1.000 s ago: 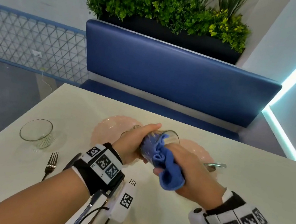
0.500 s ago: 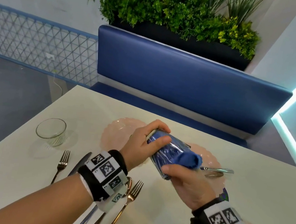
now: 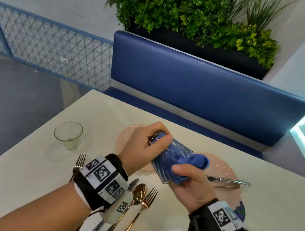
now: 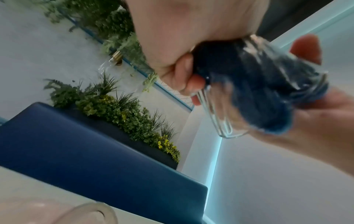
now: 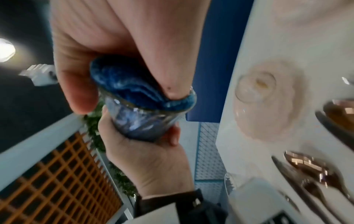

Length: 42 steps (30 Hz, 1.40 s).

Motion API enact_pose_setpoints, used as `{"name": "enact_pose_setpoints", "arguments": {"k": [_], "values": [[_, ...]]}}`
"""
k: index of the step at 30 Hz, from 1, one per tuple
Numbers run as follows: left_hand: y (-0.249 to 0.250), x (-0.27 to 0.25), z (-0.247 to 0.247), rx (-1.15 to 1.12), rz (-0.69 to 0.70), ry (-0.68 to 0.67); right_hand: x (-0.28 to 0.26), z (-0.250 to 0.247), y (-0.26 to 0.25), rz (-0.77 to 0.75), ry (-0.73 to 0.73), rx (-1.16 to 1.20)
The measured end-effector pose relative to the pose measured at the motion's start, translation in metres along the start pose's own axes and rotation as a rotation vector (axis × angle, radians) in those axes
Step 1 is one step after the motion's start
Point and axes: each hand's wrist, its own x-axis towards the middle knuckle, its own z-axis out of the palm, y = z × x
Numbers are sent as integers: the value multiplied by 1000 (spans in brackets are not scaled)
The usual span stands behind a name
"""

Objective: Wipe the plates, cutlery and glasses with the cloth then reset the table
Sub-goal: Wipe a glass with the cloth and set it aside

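Glass-wiping step. Left hand (image 3: 142, 149) gripped the glass (image 3: 168, 163) by its base above the table (image 3: 273, 202); right hand (image 3: 190, 184) fingers clamped the cloth (image 3: 198, 160) stuffed inside. Next, probably: twist, withdraw cloth, set glass down.

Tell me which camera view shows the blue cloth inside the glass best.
The right wrist view: it looks at the rim, where the blue cloth fills the glass. The head view shows it through the wall; the left wrist view is blurred.

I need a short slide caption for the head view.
Left hand holds glass while right hand wipes inside with blue cloth.
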Motion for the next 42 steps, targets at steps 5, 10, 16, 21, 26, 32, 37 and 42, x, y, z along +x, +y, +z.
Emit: {"name": "enact_pose_setpoints", "arguments": {"k": [5, 10, 16, 21, 26, 32, 37, 42], "values": [[-20, -4, -15, -54, -63, 69, 3, 19, 18, -123, 120, -445], [-20, -14, -16, -261, -222, 153, 12, 26, 18, -103, 25, -1035], [-23, -36, -34, -106, -73, 36, 24, 23, 17, 8, 37, -299], [-30, -39, -65, -431, -708, -352, 40, 29, 16, 31, 68, -814], [-31, -55, -67, -721, -790, -283, 58, 36, 37, -164, 243, -869], [-42, -65, -83, -752, -677, 293, 60, 28, 49, -332, 481, -850], [-41, -71, -70, -373, -335, 394, 65, 34, 93, 167, 341, -537], [-50, -79, -73, -147, -297, 483, 70, 30, 113, 343, 320, -74]]}}
